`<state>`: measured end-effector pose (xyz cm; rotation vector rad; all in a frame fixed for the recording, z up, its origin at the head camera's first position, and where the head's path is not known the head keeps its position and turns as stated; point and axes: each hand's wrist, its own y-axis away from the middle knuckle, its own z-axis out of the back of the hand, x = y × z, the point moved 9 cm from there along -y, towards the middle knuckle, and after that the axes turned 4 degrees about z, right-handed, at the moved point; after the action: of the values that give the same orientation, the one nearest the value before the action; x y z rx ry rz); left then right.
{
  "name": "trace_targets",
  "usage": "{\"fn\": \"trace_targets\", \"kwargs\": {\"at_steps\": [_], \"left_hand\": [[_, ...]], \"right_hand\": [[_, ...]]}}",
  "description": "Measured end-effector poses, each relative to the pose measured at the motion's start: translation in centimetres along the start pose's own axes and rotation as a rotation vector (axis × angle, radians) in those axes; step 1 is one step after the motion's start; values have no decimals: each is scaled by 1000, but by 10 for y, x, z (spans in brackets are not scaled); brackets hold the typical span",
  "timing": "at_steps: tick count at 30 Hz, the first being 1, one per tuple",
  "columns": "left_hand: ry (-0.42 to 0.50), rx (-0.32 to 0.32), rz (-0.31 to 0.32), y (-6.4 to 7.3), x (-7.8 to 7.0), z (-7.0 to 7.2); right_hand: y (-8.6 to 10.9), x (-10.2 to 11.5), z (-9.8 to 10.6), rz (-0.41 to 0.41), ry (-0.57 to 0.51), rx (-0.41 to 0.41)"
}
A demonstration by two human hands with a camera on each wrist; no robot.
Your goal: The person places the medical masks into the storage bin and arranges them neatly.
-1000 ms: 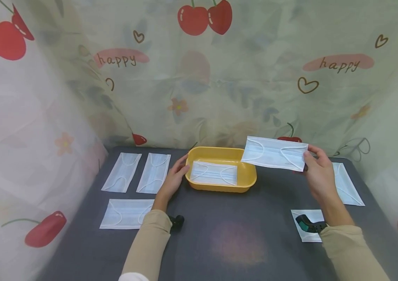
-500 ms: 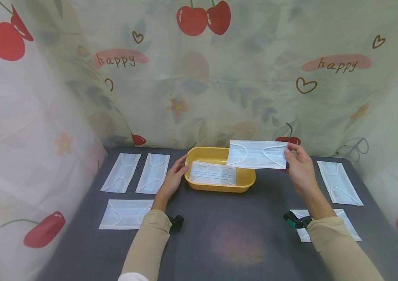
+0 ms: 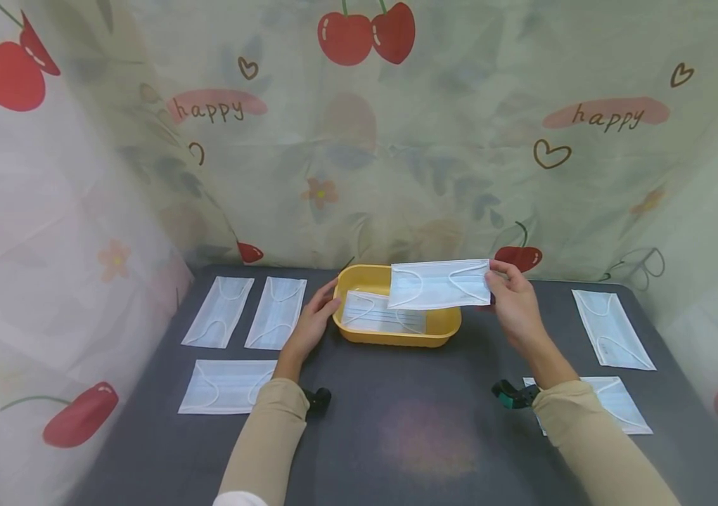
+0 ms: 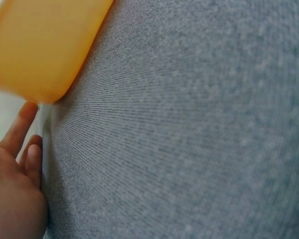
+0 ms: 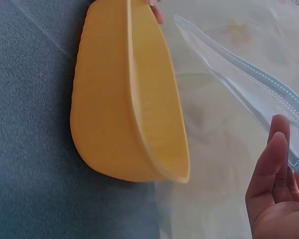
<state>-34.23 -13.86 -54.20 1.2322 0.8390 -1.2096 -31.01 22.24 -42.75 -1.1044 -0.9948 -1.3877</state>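
A yellow plastic basin (image 3: 396, 339) stands on the grey table, with a pleated white face mask (image 3: 368, 322) lying inside. At the basin's left end my left hand (image 3: 313, 320) holds its rim; in the left wrist view a finger (image 4: 24, 122) reaches the basin's end wall. My right hand (image 3: 517, 302) pinches another face mask (image 3: 437, 284) by its right edge. That mask hangs over the basin's right half and partly hides the lower one. From the right wrist, the held mask (image 5: 249, 79) appears almost edge-on, apart from the basin (image 5: 104, 99).
Two masks lie lengthwise at the far left, one face mask (image 3: 275, 313) nearest the basin. A sideways mask (image 3: 226, 386) lies partly beneath the left forearm. On the right are a slanted mask (image 3: 613, 329) and another mask (image 3: 618, 404) behind the right sleeve. Printed curtains (image 3: 396, 176) enclose the table.
My right hand has carried its mask leftward, from right of the basin to above its right half. The left hand and the basin have stayed in place.
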Motion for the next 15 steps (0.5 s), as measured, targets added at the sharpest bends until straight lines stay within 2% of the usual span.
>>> {"fn": "trace_targets", "kwargs": {"at_steps": [7,15], "left_hand": [[-20,-29,-8,-1,2,2],[-21,-16,-16,1,1,2]], "right_hand": [[-6,-5,-14,-38,-19,6],[-12,-7,-28,-74,-64,10]]}}
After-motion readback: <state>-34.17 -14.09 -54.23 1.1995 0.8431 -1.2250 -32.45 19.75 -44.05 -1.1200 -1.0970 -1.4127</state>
